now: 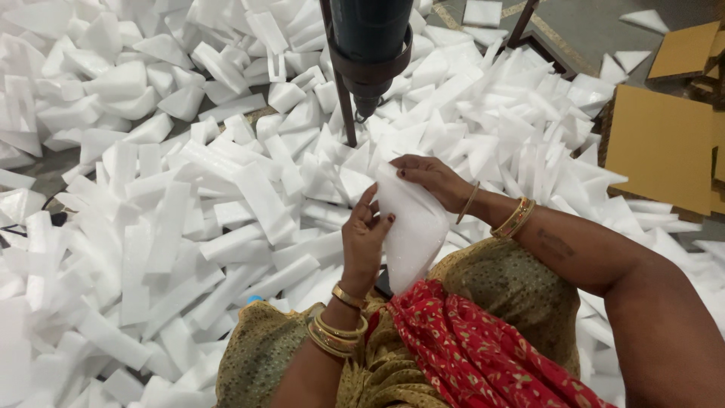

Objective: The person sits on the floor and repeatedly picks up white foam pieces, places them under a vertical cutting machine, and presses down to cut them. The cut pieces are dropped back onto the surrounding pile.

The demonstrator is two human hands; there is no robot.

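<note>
A white foam piece point(408, 227), roughly triangular with a rounded lower end, is held upright in front of my lap. My left hand point(365, 243) grips its left edge, thumb and fingers wrapped around it. My right hand point(427, 178) rests over its top corner, fingers curled on the foam. Both wrists wear gold bangles. A dark cylindrical power tool point(369, 47) hangs from a metal stand point(343, 106) just beyond the foam, tip pointing down.
Several white foam strips and wedges point(189, 196) cover the floor to the left, ahead and right. Brown cardboard sheets point(664, 143) lie at the right. A red patterned cloth point(468, 347) drapes over my lap.
</note>
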